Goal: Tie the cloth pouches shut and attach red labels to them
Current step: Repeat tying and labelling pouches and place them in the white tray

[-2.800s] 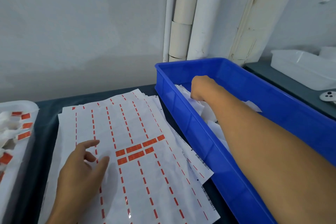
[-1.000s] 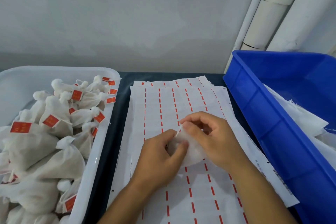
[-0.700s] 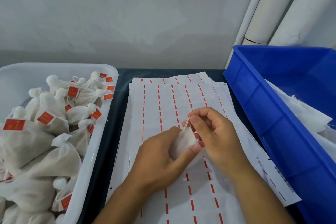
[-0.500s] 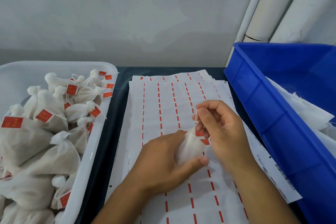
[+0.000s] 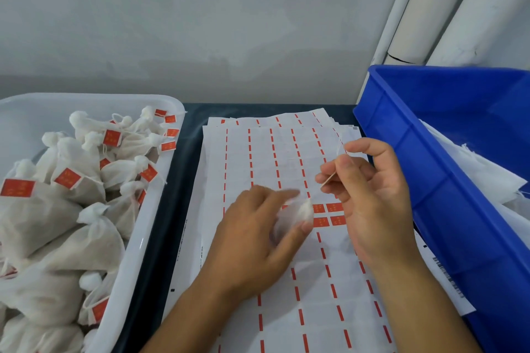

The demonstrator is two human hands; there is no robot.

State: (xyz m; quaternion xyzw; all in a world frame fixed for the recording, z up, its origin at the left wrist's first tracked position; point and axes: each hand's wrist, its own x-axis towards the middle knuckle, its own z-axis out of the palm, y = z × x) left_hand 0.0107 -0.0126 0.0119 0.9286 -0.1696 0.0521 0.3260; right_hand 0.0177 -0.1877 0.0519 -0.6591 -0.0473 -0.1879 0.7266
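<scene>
On the dark tabletop (image 5: 177, 180), three work areas are sitting side by side. One blue crate (image 5: 447, 169) is standing at the right, holding loose white cloth (image 5: 481, 169); its pieces cannot be counted. One white tub (image 5: 143, 241) is standing at the left, holding a heap of tied pouches (image 5: 66, 232), too overlapped for an exact count, with about a dozen red labels (image 5: 67, 178) showing among them. Between the two containers, a stack of label sheets (image 5: 275, 152) is lying flat; four full red labels (image 5: 329, 214) are remaining on the top sheet. Above the sheets, the left hand (image 5: 258, 235) is gripping one small cloth pouch (image 5: 298, 215) between thumb and curled fingers. The right hand (image 5: 370, 195) is pinching one thin drawstring (image 5: 329, 179) between thumb and forefinger, its other fingers loosely curled.
</scene>
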